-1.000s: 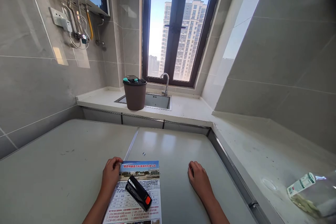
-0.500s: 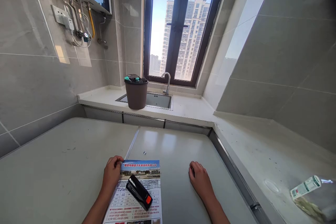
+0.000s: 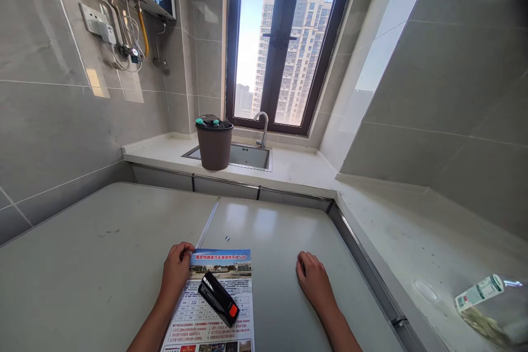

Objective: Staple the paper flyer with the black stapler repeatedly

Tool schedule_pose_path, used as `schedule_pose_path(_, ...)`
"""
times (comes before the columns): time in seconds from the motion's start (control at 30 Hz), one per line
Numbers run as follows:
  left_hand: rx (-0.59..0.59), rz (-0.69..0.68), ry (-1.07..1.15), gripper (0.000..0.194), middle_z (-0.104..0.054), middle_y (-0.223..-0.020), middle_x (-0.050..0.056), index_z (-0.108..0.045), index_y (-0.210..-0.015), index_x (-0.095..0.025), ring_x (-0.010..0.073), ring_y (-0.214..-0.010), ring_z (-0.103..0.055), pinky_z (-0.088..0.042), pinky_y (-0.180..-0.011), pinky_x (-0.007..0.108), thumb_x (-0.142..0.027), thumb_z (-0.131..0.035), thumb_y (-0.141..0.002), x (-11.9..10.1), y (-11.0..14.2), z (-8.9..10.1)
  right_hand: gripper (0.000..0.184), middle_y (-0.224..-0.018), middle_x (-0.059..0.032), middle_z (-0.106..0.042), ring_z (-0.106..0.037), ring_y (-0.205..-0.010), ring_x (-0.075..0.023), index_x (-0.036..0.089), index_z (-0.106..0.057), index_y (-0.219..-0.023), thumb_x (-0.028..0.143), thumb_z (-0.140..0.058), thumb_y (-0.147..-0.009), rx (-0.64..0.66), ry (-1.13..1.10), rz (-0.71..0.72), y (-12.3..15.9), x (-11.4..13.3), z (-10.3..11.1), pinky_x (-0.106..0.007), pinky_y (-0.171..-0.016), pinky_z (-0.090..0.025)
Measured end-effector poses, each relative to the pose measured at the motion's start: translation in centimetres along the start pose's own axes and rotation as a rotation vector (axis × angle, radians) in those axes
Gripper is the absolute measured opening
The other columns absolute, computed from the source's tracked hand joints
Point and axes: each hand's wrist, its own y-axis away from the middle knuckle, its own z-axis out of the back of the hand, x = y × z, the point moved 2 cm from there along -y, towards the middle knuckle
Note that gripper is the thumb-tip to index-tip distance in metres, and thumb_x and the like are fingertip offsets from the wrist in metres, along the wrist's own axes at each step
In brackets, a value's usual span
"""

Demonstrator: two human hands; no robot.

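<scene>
A printed leaflet (image 3: pixel 225 286) with a blue top and red lettering lies on the table in front of me. Across it rests a black stapler (image 3: pixel 218 300) with a red patch at its near end, and neither hand touches it. My left hand (image 3: pixel 177 269) is at the leaflet's upper left edge, its fingers curled and closed on the corner. To the right of the leaflet, apart from it, my right hand (image 3: pixel 314 278) rests on the table with the fingers curled in and nothing visible in them. Tiny staple-like bits (image 3: pixel 227 238) lie beyond the leaflet.
The pale table (image 3: pixel 103 264) has a seam running away from me. Beyond it, a brown bin (image 3: pixel 214 148) stands at the sink (image 3: pixel 251 158) with a faucet (image 3: pixel 262 126). On the right-hand counter (image 3: pixel 383 214) lies a clear container (image 3: pixel 495 313) with a green-and-white label.
The view has shifted slightly. Both hands, the leaflet and the stapler stay in the same places relative to one another.
</scene>
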Motion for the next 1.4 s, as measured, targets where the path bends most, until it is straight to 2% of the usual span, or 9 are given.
schedule_pose_path(0.43, 0.005, -0.002, -0.016, 0.021, -0.065, -0.091, 0.005, -0.066, -0.081, -0.022, 0.0247, -0.086, -0.063, -0.049, -0.076, 0.035, -0.033, -0.049, -0.079, 0.0, -0.1, 0.0, 0.015, -0.084, -0.0023, -0.061, -0.059, -0.081, -0.0207, 0.022, -0.052, -0.085, 0.019, -0.042, -0.096, -0.026, -0.025, 0.013, 0.1, -0.5, -0.6, -0.030, -0.073, -0.040)
schedule_pose_path(0.8, -0.009, -0.021, 0.006, 0.018, -0.065, -0.091, 0.004, -0.067, -0.081, -0.022, 0.0240, -0.085, -0.063, -0.050, -0.076, 0.034, -0.032, -0.051, -0.079, 0.2, 0.0, -0.1, 0.016, -0.084, -0.0038, -0.060, -0.058, -0.083, -0.0225, 0.022, -0.051, -0.084, 0.020, -0.041, -0.096, -0.018, -0.042, 0.005, 0.1, -0.1, -0.1, -0.032, -0.074, -0.040)
schedule_pose_path(1.0, 0.007, -0.017, -0.004, 0.019, -0.065, -0.089, 0.005, -0.066, -0.081, -0.022, 0.0245, -0.086, -0.062, -0.049, -0.077, 0.035, -0.033, -0.050, -0.079, 0.3, -0.1, -0.1, 0.017, -0.084, -0.0061, -0.060, -0.057, -0.084, -0.0265, 0.023, -0.052, -0.081, 0.022, -0.042, -0.095, -0.037, -0.181, -0.014, -0.2, 0.9, 0.5, -0.036, -0.075, -0.041)
schedule_pose_path(1.13, 0.007, -0.019, -0.007, 0.021, -0.065, -0.090, 0.005, -0.066, -0.081, -0.022, 0.0248, -0.087, -0.063, -0.049, -0.077, 0.035, -0.034, -0.049, -0.079, 0.4, -0.2, -0.1, 0.025, -0.086, -0.0047, -0.063, -0.062, -0.085, -0.0243, 0.023, -0.055, -0.084, 0.032, -0.041, -0.103, 0.015, -0.290, 0.018, -0.4, 4.4, 1.6, -0.034, -0.076, -0.047)
schedule_pose_path(1.2, 0.004, -0.019, -0.008, 0.021, -0.066, -0.091, 0.004, -0.066, -0.082, -0.022, 0.0250, -0.087, -0.063, -0.049, -0.077, 0.035, -0.034, -0.049, -0.079, 0.3, -0.2, -0.1, 0.024, -0.098, -0.0032, -0.068, -0.065, -0.093, -0.0209, 0.024, -0.061, -0.096, 0.038, -0.044, -0.104, 0.089, -0.386, 0.073, 0.0, 7.5, 2.1, -0.029, -0.083, -0.051)
schedule_pose_path(1.23, 0.003, -0.019, -0.008, 0.021, -0.066, -0.091, 0.004, -0.067, -0.082, -0.022, 0.0251, -0.087, -0.063, -0.049, -0.076, 0.035, -0.034, -0.049, -0.079, 0.3, -0.2, -0.1, 0.023, -0.113, -0.0045, -0.068, -0.065, -0.106, -0.0212, 0.024, -0.063, -0.111, 0.040, -0.048, -0.104, 0.179, -0.516, 0.112, 0.3, 9.4, 2.0, -0.030, -0.093, -0.051)
schedule_pose_path(1.3, 0.000, -0.024, -0.007, 0.020, -0.066, -0.090, 0.005, -0.066, -0.082, -0.022, 0.0252, -0.086, -0.063, -0.049, -0.076, 0.035, -0.033, -0.050, -0.079, 0.2, -0.2, -0.1, 0.044, -0.138, -0.0069, -0.060, -0.056, -0.128, -0.0245, 0.026, -0.054, -0.136, 0.044, -0.061, -0.097, 0.297, -0.672, 0.161, 1.2, 13.3, 1.6, -0.035, -0.110, -0.044)
schedule_pose_path(1.37, -0.003, -0.031, -0.010, 0.020, -0.066, -0.089, 0.005, -0.066, -0.081, -0.022, 0.0253, -0.086, -0.063, -0.050, -0.076, 0.035, -0.033, -0.050, -0.078, 0.0, -0.1, -0.1, 0.069, -0.147, -0.0085, -0.054, -0.050, -0.136, -0.0293, 0.026, -0.049, -0.144, 0.043, -0.077, -0.083, 0.388, -0.697, 0.192, 2.1, 16.9, 0.7, -0.041, -0.115, -0.040)
schedule_pose_path(1.4, -0.004, -0.033, -0.010, 0.020, -0.066, -0.089, 0.005, -0.066, -0.080, -0.022, 0.0254, -0.085, -0.063, -0.050, -0.077, 0.035, -0.033, -0.050, -0.078, 0.0, -0.1, 0.0, 0.073, -0.147, -0.0097, -0.053, -0.050, -0.136, -0.0306, 0.025, -0.048, -0.145, 0.039, -0.079, -0.080, 0.394, -0.684, 0.165, 2.5, 18.3, 0.0, -0.043, -0.115, -0.041)
